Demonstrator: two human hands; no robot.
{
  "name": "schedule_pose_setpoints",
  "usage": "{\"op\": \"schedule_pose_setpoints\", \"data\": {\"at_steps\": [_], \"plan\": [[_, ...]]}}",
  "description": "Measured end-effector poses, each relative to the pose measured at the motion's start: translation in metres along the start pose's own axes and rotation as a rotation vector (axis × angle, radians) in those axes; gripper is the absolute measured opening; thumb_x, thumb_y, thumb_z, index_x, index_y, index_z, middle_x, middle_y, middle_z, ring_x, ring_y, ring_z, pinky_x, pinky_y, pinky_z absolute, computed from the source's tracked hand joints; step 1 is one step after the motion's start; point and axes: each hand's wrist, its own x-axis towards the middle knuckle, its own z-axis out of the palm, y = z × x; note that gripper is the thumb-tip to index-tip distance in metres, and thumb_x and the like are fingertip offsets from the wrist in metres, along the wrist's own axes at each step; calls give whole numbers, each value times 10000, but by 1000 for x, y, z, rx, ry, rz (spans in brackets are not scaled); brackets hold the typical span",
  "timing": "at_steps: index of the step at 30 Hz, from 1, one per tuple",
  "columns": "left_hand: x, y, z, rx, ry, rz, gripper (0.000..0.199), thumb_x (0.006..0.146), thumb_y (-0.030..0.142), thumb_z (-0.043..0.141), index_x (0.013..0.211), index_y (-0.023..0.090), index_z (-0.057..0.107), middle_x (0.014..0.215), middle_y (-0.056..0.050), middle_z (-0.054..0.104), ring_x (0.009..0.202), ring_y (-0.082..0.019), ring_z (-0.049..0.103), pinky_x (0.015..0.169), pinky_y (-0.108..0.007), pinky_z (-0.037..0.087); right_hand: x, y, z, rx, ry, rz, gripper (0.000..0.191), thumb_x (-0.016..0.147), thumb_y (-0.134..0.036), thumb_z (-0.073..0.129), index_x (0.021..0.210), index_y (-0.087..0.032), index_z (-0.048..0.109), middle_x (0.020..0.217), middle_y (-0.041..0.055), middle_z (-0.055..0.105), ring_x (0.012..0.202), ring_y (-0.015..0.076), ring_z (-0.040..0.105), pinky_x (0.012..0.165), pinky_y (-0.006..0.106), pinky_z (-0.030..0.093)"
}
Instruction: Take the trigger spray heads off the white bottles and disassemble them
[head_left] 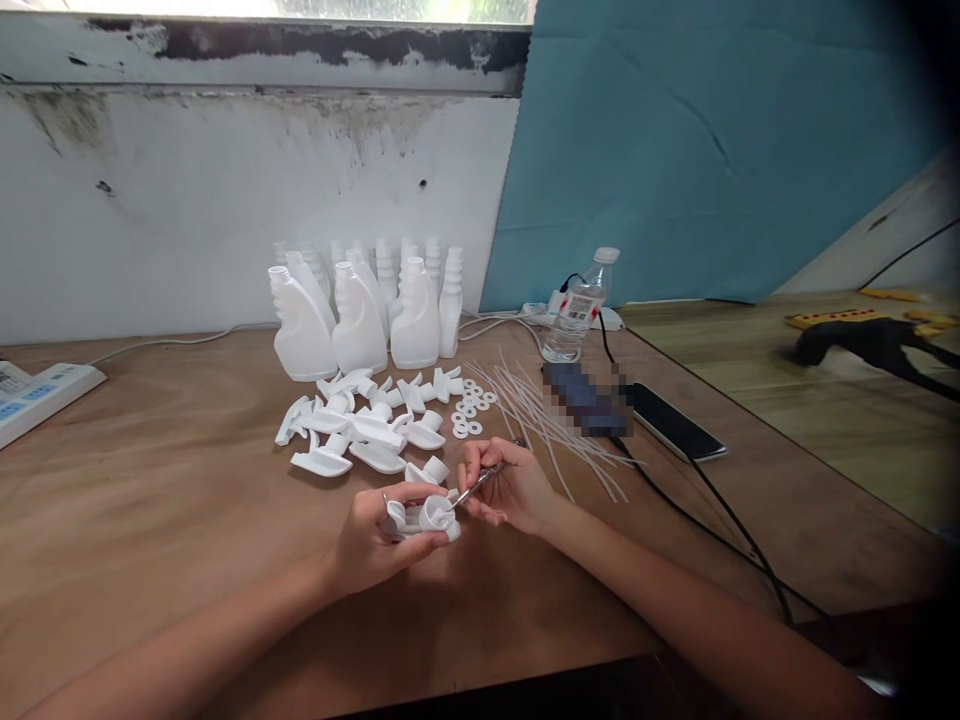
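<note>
In my left hand [379, 535] is a white trigger spray head [436, 514], its round collar turned up toward me and the fingers closed round its body. My right hand [510, 490] grips a slim, shiny metal tool [480, 483]. The tool's thin tip reaches into the open collar; its exact kind is hard to make out. Just beyond both hands lie several more white spray heads [377, 428] in a loose pile. White ring washers [469, 408] are scattered to the right of that pile. Thin white tubes [547, 415] spread out beyond my right hand.
Several white spray bottles [361, 318] without heads stand behind the pile, near the wall. A water bottle [577, 310], a blurred dark object [585, 398] and a phone [679, 420] are at the right. Black cables [720, 500] cross the wooden table. A power strip [49, 400] lies far left.
</note>
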Motion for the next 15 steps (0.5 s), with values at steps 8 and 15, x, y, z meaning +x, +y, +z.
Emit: {"op": "schedule_pose_setpoints", "data": {"at_steps": [8, 15], "plan": [[1, -1, 0, 27, -1, 3, 335, 768, 295, 693, 1038, 101, 661, 783, -84, 717, 595, -137, 616, 537, -210, 484, 2, 0, -2, 75, -62, 88, 179, 698, -274, 442, 664, -152, 569, 573, 70, 676, 318, 125, 490, 302, 188, 281], [2, -1, -1, 98, 50, 3, 329, 776, 279, 698, 1056, 113, 655, 790, -54, 708, 620, -125, 616, 579, -207, 495, 3, -14, -13, 181, 512, -303, 135, 701, -267, 511, 765, -169, 578, 671, 32, 664, 394, 74, 432, 390, 197, 322]]}}
